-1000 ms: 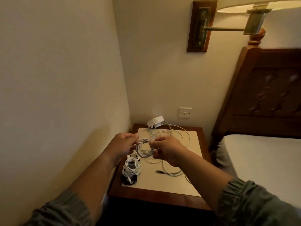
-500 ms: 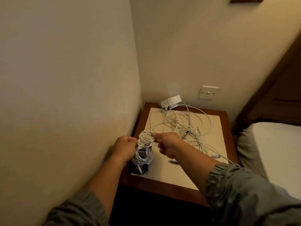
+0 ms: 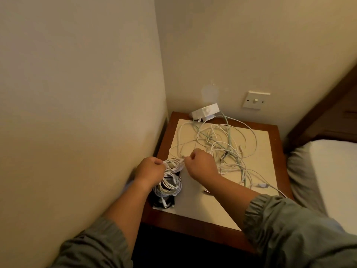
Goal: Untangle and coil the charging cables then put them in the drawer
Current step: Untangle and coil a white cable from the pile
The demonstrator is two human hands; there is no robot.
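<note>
Cream walls meet in a corner behind the nightstand [image 3: 222, 223], whose pale top is framed in dark wood; a bed [image 3: 332, 171] sits to its right and a wall switch [image 3: 255, 100] above it.

My left hand [image 3: 149, 171] is closed in a fist on one side of a small white coil [image 3: 173, 165], and my right hand [image 3: 201, 164] is closed too, pinching the same coil from the other side. So the coil hangs between my two fists, touching both, just above the near-left part of the top.

Directly below it I count one finished white bundle [image 3: 168, 187] lying on the surface, with something black [image 3: 164, 203] under its near edge; I cannot tell what that is.

Beyond my right hand the tangle [image 3: 222, 144] spreads across the middle and far side: white cables and at least one pale green cable [image 3: 228, 130], too interlaced for me to count. One white adapter [image 3: 205, 112] sits at the far edge against the wall. A loose strand trails off the right edge near my sleeve [image 3: 289, 229].
</note>
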